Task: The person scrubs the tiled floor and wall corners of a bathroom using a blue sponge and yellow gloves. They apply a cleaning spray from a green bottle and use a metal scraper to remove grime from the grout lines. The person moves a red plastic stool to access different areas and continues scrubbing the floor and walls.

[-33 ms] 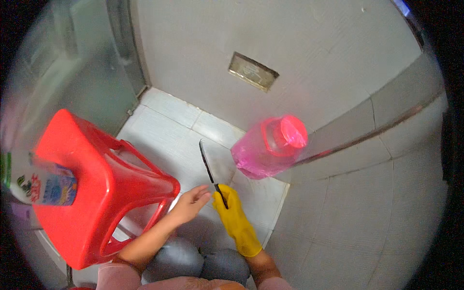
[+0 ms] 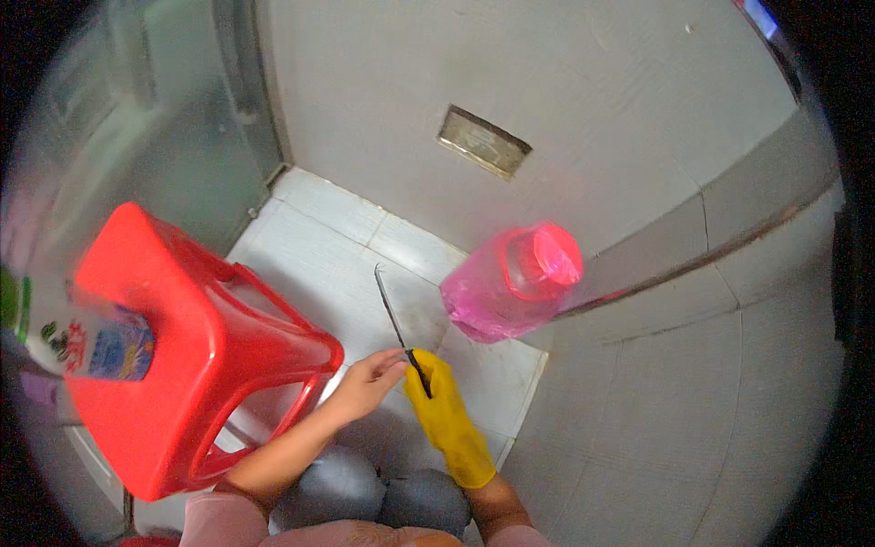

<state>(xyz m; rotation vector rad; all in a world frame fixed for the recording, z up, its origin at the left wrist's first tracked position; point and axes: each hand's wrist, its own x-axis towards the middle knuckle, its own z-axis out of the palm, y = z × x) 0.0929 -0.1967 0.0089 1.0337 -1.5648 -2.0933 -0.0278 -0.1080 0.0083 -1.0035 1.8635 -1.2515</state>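
My right hand [image 2: 436, 383], in a yellow rubber glove, is closed round the dark handle of a thin metal rod with a small claw-like tip [image 2: 390, 308]. The rod slants up and away over the floor. Close by its lower end is my bare left hand [image 2: 372, 381], fingers stretched toward the handle; the fingertips seem to touch it, but nothing shows in the palm. To the left stands a red plastic stool [image 2: 173, 365], bearing a white bottle with a green part and a blue label [image 2: 114, 346].
A bin-like container in pink plastic film [image 2: 506, 283] stands against the wall at the right. Light tiles cover the floor [image 2: 314, 246]. A small rectangular metal-rimmed plate [image 2: 485, 141] sits in the far wall. A greenish glass door [image 2: 182, 118] is at the far left.
My left hand has moved slightly right, its fingertips closer to the rod's handle. The rod has turned a little in my gloved hand. The whole view has shifted slightly.
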